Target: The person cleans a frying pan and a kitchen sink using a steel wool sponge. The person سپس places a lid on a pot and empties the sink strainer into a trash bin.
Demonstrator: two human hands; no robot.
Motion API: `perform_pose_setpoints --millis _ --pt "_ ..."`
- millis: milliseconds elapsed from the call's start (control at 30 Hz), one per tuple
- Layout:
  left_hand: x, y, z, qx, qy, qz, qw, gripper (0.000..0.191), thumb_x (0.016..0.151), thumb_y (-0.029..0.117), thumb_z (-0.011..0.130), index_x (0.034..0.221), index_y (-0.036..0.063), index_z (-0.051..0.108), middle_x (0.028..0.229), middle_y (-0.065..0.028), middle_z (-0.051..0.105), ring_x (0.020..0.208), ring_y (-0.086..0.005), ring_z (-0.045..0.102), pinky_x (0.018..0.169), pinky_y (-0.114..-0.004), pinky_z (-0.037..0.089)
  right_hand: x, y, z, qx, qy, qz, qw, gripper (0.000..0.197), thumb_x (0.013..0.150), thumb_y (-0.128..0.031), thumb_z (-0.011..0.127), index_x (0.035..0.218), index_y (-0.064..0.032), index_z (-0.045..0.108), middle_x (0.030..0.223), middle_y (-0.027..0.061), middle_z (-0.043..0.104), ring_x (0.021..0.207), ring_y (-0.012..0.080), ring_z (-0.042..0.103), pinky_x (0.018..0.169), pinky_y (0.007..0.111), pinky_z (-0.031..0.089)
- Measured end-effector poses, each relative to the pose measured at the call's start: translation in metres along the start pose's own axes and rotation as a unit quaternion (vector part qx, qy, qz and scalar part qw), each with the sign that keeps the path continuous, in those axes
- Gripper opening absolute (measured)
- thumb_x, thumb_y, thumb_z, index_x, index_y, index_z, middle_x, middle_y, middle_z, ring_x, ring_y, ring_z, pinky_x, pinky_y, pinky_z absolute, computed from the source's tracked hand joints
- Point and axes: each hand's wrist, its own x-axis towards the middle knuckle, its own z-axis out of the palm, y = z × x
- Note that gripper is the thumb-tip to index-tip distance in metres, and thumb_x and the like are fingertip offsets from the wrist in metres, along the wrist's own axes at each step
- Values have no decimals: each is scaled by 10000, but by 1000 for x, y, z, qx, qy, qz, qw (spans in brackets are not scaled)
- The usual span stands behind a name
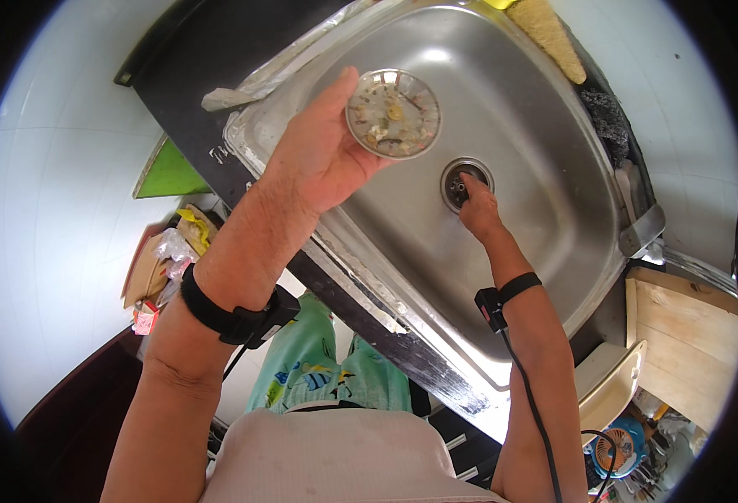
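In my left hand [325, 148] is a small round dish or sink strainer [395, 114], gripped by its edge above the sink. Wet food scraps lie across it: pale bits, dark strips and a yellow piece. My right hand [480, 207] reaches down to the round metal drain [449, 200] of the stainless steel sink [400, 232]. Its index finger points into the drain opening, and the other fingers look curled. Whether anything is in those fingers is hidden.
A yellowish sponge [548, 38], a dark scouring pad [605, 119] and a faucet [642, 232] line the sink's far right rim. Beyond my right arm stand a wooden box [683, 339] and a cream plastic tray [614, 390]. Black counter [199, 82] borders the left side.
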Motion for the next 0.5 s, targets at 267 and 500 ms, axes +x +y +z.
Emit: perform_pose_setpoints --millis 267,500 --pt "-2 3 0 2 3 4 1000 429 910 328 352 1152 -22 402 1142 -160 490 1078 -310 468 939 -515 352 -11 -2 3 -20 -74 -55 996 449 666 77 427 1093 -31 509 1111 180 504 1060 316 461 919 354 361" --pt "0 -1 5 0 0 -4 1000 415 911 316 356 1154 -18 399 1148 -154 485 1084 -307 463 941 -519 348 10 16 -4 7 43 -71 996 412 666 77 431 1057 -17 519 1102 168 495 1039 321 468 899 352 377"
